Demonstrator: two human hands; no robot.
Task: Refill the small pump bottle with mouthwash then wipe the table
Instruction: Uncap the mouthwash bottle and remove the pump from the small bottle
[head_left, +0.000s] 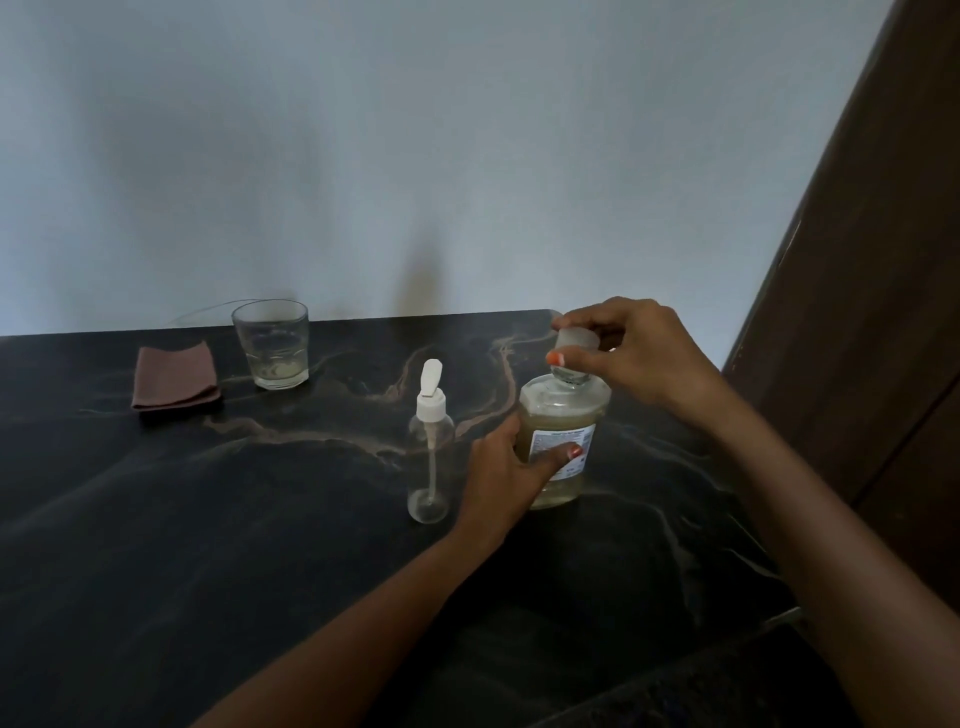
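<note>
A clear mouthwash bottle (563, 410) with yellowish liquid and a white label stands on the dark marble table (260, 519). My left hand (506, 473) grips its body from the left, thumb across the label. My right hand (631, 348) pinches the frosted cap (576, 339) on top of the bottle's neck. Just to the left stands the small clear pump bottle (428, 457), upright, with its white pump head fitted and looking empty. A folded brown cloth (174, 376) lies at the far left.
A glass tumbler (271, 343) with a little liquid in the bottom stands next to the cloth near the wall. A dark wooden panel (872, 260) rises at the right, past the table's right edge. The pale wall runs behind the table.
</note>
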